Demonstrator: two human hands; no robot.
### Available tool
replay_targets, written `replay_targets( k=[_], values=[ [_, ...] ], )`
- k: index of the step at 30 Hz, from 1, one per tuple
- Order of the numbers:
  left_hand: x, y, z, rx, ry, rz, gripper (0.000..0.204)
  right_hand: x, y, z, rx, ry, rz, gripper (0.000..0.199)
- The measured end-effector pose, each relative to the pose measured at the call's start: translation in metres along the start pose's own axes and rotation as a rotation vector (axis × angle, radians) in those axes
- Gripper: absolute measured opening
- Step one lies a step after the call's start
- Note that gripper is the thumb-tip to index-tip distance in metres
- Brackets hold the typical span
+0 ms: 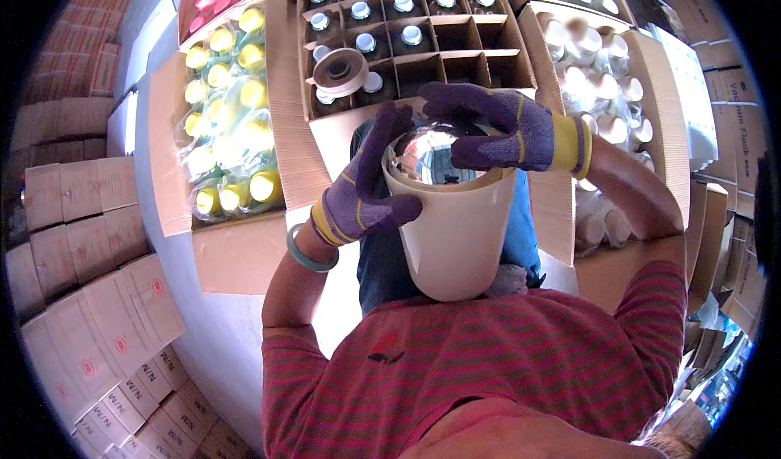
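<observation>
left hand (362,187) in purple knit glove clasps rim of cream plastic cylinder shell (451,231) held at the chest | right hand (496,130) curled over silvery glass liner (439,156) seated inside | beyond: divided cardboard carton (407,44) of capped liners, brown tape roll (340,70) | left: bagged yellow caps (228,109)

One camera sits on the person's head, looks straight down, very close to the gloved hands (455,166)

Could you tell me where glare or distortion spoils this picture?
Head view: bright glare on the shiny silver liner inside the cream casing held by both gloved hands; carton edges bend toward the dark fisheye rim; white cups at right look washed out.
</observation>
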State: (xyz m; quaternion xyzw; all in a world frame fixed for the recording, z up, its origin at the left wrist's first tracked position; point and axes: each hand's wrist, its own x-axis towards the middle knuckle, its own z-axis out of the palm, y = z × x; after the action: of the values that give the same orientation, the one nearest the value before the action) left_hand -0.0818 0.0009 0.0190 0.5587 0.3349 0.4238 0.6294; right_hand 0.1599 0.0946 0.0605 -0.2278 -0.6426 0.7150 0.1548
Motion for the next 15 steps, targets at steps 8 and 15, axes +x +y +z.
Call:
replay_targets(
  k=[8,15],
  values=[
    [-0.025,-0.011,0.052,0.313,0.194,0.081,0.130,0.021,-0.063,0.009,-0.992,-0.157,0.324,0.063],
    [-0.026,-0.003,0.079,0.471,0.252,0.117,0.131,0.004,-0.045,-0.016,-0.478,-0.306,0.382,0.062]
  ],
)
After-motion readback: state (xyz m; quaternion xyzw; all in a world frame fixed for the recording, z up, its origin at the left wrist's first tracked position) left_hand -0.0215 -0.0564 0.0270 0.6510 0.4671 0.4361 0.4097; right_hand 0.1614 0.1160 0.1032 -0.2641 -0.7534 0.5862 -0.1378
